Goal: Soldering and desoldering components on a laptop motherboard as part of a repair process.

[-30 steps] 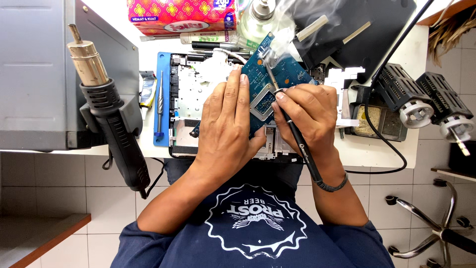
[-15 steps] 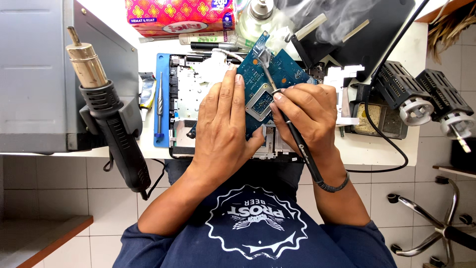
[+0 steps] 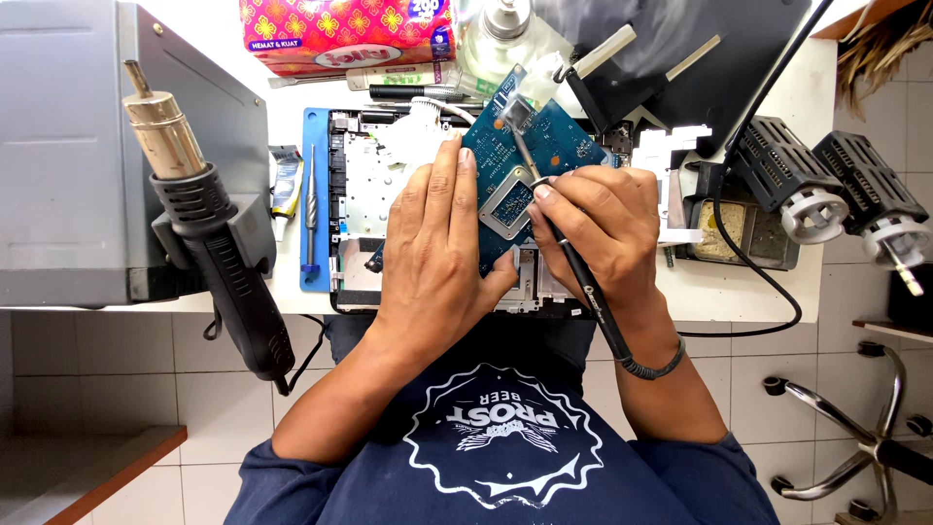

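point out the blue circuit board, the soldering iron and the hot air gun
blue circuit board [image 3: 554,146], head view, bare upper right area
soldering iron [image 3: 583,282], head view, black handle
hot air gun [image 3: 228,272], head view, black body

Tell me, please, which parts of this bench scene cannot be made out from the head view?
- Soldering iron tip contact on the blue circuit board: too small to tell.
- Board's lower left part: hidden under the left hand.
- Opened laptop chassis: mostly covered by the hands and board.
- Grey box: cut off by the left edge.
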